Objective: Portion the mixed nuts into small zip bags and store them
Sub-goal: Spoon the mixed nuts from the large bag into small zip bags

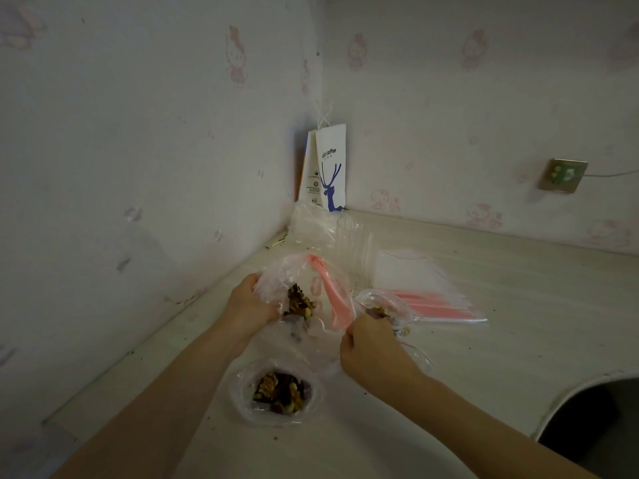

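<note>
left hand [249,305] grips clear nut bag [297,281], centre of counter [518,305] | right hand [371,347] curled, pinching its pink strip | part-filled small zip bag [387,305] beside right hand | filled bag [276,392] near | empty zip bags [425,295] right

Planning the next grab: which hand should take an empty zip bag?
Right, probably: the right hand, though pinching the pink scoop, is beside the stack of empty zip bags; the left hand grips the big nut bag, farther off.
</note>
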